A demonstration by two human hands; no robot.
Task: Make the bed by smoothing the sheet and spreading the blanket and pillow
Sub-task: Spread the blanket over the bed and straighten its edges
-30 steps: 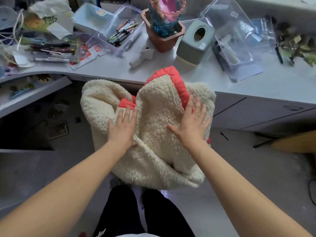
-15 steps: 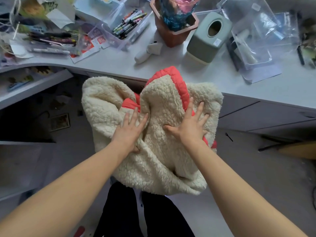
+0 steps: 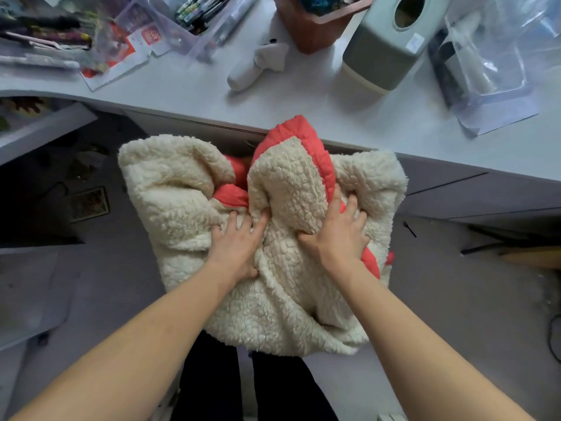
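one blanket (image 3: pixel 291 305), left hand (image 3: pixel 236 247), right hand (image 3: pixel 337 238)

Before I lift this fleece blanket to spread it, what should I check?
1. Left hand grips the blanket: ok.
2. Right hand grips it too: ok.
3. Blanket opened flat: not ok, bunched, red lining folded in.
4. Top corner clear of the desk: cannot tell.
5. Bed and pillow ready: cannot tell, neither in view.
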